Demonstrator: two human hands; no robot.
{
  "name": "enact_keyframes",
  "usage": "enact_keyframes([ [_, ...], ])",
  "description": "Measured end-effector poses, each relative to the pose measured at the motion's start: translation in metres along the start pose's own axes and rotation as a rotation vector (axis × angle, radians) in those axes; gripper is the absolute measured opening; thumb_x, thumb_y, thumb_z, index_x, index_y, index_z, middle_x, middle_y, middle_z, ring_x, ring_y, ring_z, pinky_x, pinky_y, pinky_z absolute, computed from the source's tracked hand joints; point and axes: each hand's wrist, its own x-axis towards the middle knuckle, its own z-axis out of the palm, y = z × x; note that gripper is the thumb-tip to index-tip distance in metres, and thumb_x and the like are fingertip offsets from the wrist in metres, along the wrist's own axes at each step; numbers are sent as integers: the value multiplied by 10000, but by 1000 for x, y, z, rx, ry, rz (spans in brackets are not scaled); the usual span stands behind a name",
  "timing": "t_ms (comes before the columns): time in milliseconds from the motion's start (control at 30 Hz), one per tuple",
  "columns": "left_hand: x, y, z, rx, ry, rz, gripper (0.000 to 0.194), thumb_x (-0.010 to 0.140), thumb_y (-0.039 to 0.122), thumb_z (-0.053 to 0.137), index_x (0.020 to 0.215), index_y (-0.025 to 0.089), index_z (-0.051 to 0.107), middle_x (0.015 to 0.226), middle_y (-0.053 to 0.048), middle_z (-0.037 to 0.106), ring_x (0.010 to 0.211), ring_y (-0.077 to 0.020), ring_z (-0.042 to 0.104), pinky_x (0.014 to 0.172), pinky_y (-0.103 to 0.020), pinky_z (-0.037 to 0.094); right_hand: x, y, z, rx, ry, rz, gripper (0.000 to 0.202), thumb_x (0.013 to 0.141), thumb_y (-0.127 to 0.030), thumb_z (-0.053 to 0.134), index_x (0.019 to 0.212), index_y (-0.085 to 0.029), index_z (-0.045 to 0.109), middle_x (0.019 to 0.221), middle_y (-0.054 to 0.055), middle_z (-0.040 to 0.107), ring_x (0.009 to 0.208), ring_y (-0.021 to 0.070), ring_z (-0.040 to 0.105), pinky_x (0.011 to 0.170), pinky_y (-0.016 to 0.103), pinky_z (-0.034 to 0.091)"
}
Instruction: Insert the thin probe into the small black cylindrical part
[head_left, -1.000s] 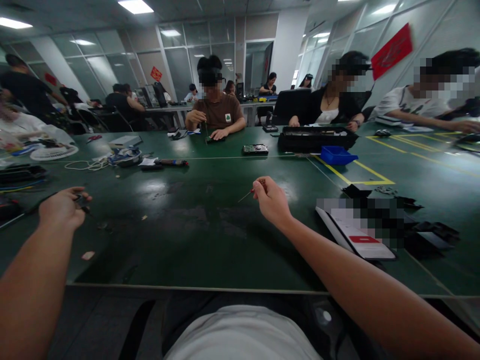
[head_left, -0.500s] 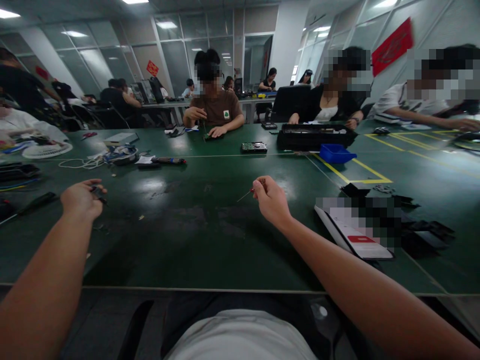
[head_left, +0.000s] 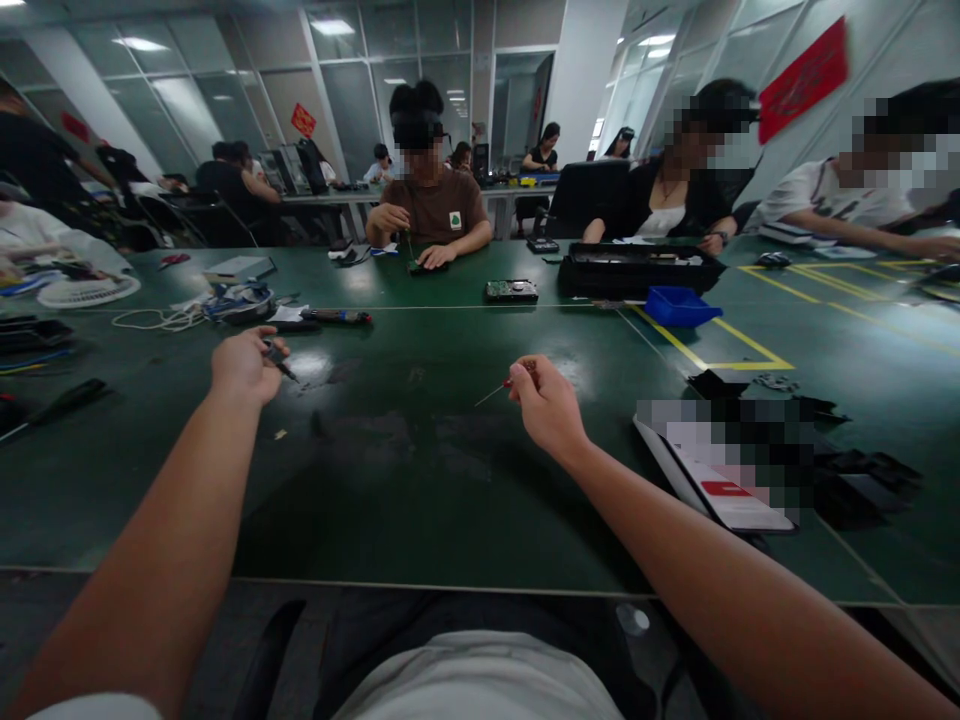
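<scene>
My right hand (head_left: pixel 546 400) is closed around a small screwdriver (head_left: pixel 491 394) with a reddish handle. Its thin metal shaft points left and slightly down, above the green tabletop. On the left, my left hand (head_left: pixel 247 366) grips a small dark piece (head_left: pixel 276 357) with a narrow end sticking out to the right. What kind of thing this piece is, I cannot make out. Both hands are raised over the table and well apart.
A circuit-board device (head_left: pixel 511 290) lies mid-table. Beyond it sits a co-worker (head_left: pixel 431 215) handling a small item. At right are a blue tray (head_left: pixel 681 306), a long black casing (head_left: pixel 637 270) and a white-and-red package (head_left: pixel 750 505). Cables and a dark tool (head_left: pixel 336 316) lie left.
My left hand has moved right and a little away from me, carrying the small dark piece. My right hand with the screwdriver has stayed nearly still. The view has shifted slightly.
</scene>
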Motion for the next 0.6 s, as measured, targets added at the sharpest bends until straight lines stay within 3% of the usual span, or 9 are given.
enact_keyframes([
  [100,-8,-5,18,-57,-27,-46,157,682,17,430,722,148,507,680,-26,456,606,-133,469,597,-290,400,0,1,0,22,3,5,250,980,-423,450,929,-219,585,711,5,637,666,173,600,667,324,425],
  [200,-23,-12,38,-98,-148,-129,117,665,102,495,744,169,550,654,-42,476,603,-171,480,557,-296,414,1,3,1,40,11,4,243,980,-420,454,938,-219,584,716,5,636,674,174,603,672,326,430],
  [367,-63,-22,74,-72,-349,-192,285,594,94,535,866,180,552,710,-14,510,654,-163,545,615,-289,452,1,4,1,89,25,12,239,975,-433,473,993,-225,589,807,25,667,758,190,635,717,343,460],
  [500,-97,-39,96,241,-533,-44,548,557,-14,594,1064,186,533,862,-7,585,778,-160,612,736,-298,459,0,-1,-3,97,33,-11,242,978,-429,478,1008,-222,601,828,29,677,762,183,637,716,338,468],
  [600,-115,-55,104,518,-643,174,482,668,70,687,1122,177,569,967,-51,647,897,-202,635,846,-354,464,-1,-7,-6,92,28,1,280,971,-466,496,939,-214,614,745,17,660,698,173,623,668,324,460],
])
